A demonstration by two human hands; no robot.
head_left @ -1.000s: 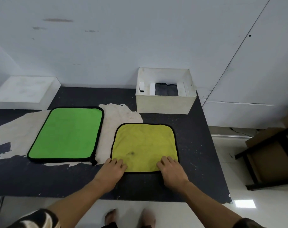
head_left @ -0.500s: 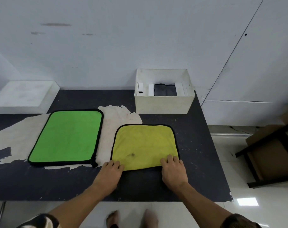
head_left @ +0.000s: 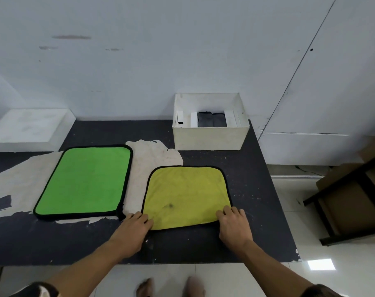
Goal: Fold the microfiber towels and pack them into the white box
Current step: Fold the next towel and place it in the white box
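Single view, head-worn wide-angle camera: stands over the near edge of the dark table (head_left: 257, 200), looking forward and steeply down, facing the white box (head_left: 210, 138) at the table's far edge against the pale wall (head_left: 182, 50). Close range: left hand (head_left: 135, 228) and right hand (head_left: 235, 228) enter from the bottom of the frame, well nearer than the box, and the person's feet (head_left: 171, 286) show on the floor at the bottom edge. Field takes in the yellow towel (head_left: 186, 196) just in front of the box, the green towel (head_left: 85, 181) in front and left of it, floor and a dark frame (head_left: 344, 179) to the box's right
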